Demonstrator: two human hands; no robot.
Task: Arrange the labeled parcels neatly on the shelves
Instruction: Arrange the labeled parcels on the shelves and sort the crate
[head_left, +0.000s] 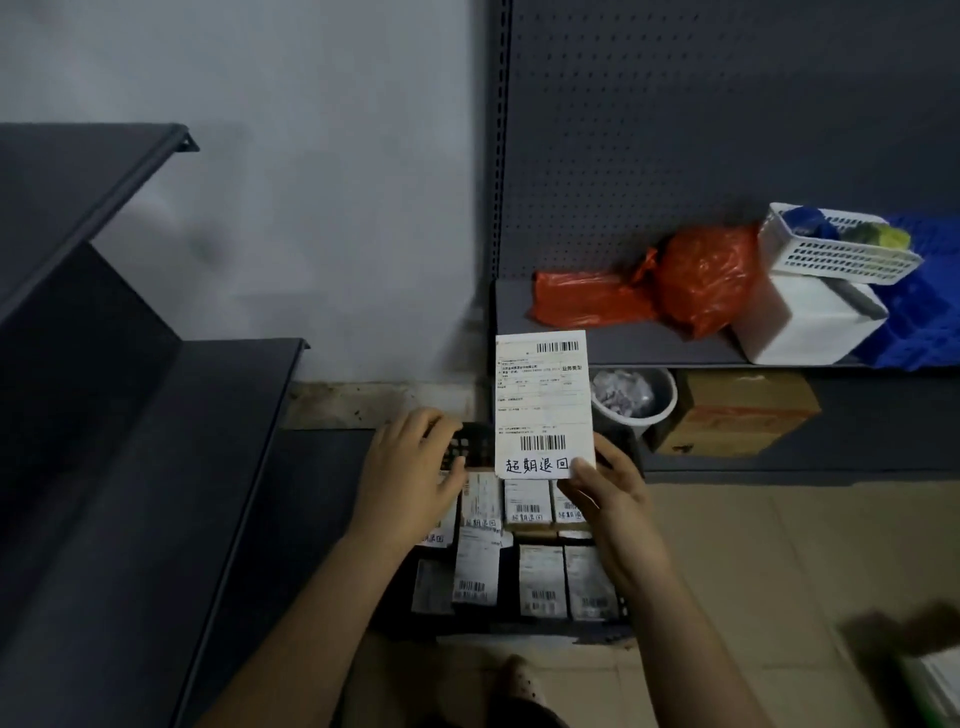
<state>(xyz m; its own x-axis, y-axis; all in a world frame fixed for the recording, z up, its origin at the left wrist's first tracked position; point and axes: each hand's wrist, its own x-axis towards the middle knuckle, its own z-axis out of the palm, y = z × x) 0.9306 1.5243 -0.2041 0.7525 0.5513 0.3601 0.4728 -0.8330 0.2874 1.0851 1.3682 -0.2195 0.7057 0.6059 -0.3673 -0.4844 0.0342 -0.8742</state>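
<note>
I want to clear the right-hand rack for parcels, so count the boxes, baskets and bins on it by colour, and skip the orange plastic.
White: 3 (basket, box, bucket)
Blue: 1 (crate)
Brown: 1 (cardboard box)
Total: 5

On the right, a grey shelf (623, 344) carries an orange plastic bag (691, 280), a white box (800, 327) just beside it and a blue crate (919, 322) at the right edge. Beneath it, a lower level holds a white bucket (636, 397) and a cardboard box (737, 413) side by side. Near, on the tan floor (753, 545), stands a black crate (519, 629) of labelled parcels (540, 577); the dark left shelves (130, 467) rise in steps
</note>
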